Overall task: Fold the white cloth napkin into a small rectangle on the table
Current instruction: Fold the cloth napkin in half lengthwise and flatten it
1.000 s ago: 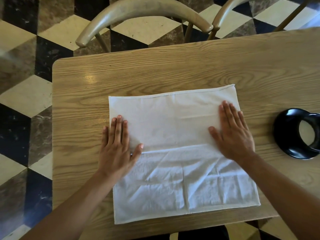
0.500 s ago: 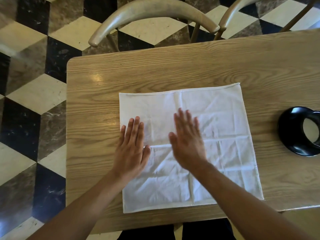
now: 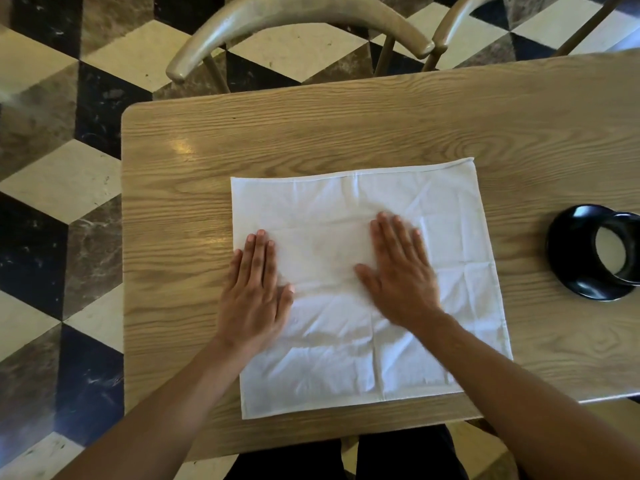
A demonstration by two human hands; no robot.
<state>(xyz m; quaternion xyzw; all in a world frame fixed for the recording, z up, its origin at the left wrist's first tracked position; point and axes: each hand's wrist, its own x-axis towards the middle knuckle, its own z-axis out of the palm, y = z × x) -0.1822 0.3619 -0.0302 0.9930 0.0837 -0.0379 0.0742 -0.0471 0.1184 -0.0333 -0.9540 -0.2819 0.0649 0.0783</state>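
Observation:
A white cloth napkin (image 3: 408, 344) lies spread flat on the wooden table (image 3: 346, 129), creased in a grid, its near edge close to the table's front edge. My left hand (image 3: 254, 292) rests palm down on the napkin's left edge, fingers together and pointing away from me. My right hand (image 3: 398, 271) lies flat on the middle of the napkin, slightly blurred, fingers extended. Neither hand grips the cloth.
A black ring-shaped object (image 3: 595, 256) sits on the table at the right edge of view. Two curved wooden chair backs (image 3: 298, 19) stand behind the table's far edge. A checkered tile floor (image 3: 59, 188) lies to the left.
My right hand slid from the napkin's right side to its middle, then slightly back to the right. The left hand stayed on the left edge. The view shifted.

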